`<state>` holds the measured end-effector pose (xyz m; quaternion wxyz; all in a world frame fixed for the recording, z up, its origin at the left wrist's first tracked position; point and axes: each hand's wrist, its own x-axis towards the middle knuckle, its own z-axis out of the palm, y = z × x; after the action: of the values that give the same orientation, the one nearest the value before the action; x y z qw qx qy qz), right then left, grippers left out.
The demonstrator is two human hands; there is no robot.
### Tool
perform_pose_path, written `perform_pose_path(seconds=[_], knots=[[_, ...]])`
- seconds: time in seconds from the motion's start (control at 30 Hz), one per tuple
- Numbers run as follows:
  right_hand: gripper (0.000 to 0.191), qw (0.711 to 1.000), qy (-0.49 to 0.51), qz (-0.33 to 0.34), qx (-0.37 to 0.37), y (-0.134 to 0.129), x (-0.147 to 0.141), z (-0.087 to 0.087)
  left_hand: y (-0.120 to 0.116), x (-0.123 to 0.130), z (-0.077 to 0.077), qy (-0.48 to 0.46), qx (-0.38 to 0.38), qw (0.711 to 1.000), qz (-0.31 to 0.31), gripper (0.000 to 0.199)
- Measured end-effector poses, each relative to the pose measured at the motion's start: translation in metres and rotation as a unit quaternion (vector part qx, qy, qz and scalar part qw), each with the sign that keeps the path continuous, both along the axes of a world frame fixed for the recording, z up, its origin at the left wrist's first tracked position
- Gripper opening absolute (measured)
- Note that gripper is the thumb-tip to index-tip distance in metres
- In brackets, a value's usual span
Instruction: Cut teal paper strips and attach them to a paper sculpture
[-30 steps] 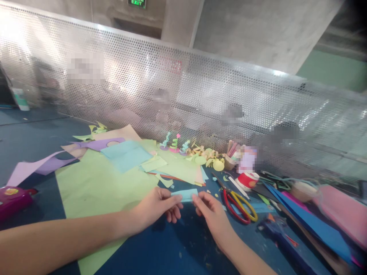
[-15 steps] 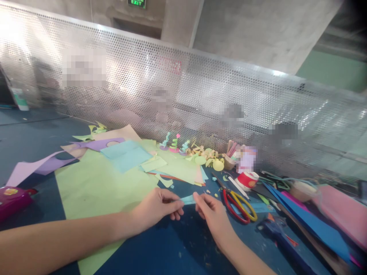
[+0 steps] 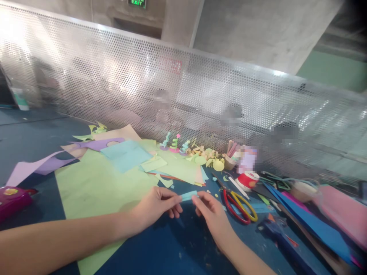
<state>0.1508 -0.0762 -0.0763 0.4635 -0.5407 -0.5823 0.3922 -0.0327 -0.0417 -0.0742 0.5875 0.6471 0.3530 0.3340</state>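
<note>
A short light-blue paper strip (image 3: 188, 196) stretches between my two hands, a little above the dark blue tabletop (image 3: 172, 244). My left hand (image 3: 160, 204) pinches its left end between thumb and fingers. At the other end, my right hand (image 3: 208, 204) has its thumb and index finger closed on the strip. To the right of that hand lie scissors (image 3: 239, 206) with one red and one yellow handle loop. A large light-green paper sheet (image 3: 97, 194) spreads beneath my left forearm and beyond it.
Small spiral paper figures (image 3: 174, 143) stand at the back by a perforated metal panel (image 3: 132, 72). A red-and-white tape roll (image 3: 248, 179), a dark blue glue gun (image 3: 282, 238) and a pink tray (image 3: 344, 210) are on the right. A magenta object (image 3: 14, 200) sits at left.
The paper strip has tilted slightly, its right end higher and showing more above my right fingertips. Both hands have shifted only a little, still holding it.
</note>
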Motion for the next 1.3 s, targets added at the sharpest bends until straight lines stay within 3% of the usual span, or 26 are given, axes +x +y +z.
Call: perform_pose_path(seconds=[0.67, 0.8, 0.93, 1.1, 1.3], knots=[[0.04, 0.999, -0.041, -0.015, 0.013, 0.0, 0.001, 0.002, -0.005, 0.001, 0.001, 0.016, 0.003, 0.999, -0.043, 0.023], [0.034, 0.999, -0.037, -0.012, -0.004, 0.002, 0.001, 0.001, -0.004, 0.0, 0.002, 0.012, -0.005, 0.999, -0.034, 0.023], [0.031, 1.0, -0.025, -0.006, -0.014, 0.002, 0.001, 0.001, 0.0, -0.002, 0.01, -0.008, -0.081, 0.994, -0.072, 0.027], [0.028, 0.999, 0.048, 0.009, 0.002, 0.0, -0.001, 0.002, 0.003, -0.005, 0.021, -0.029, -0.223, 0.959, -0.173, 0.022], [0.025, 0.985, 0.168, 0.021, -0.012, -0.003, -0.006, 0.008, -0.001, -0.005, 0.023, -0.081, -0.254, 0.937, -0.225, 0.017]])
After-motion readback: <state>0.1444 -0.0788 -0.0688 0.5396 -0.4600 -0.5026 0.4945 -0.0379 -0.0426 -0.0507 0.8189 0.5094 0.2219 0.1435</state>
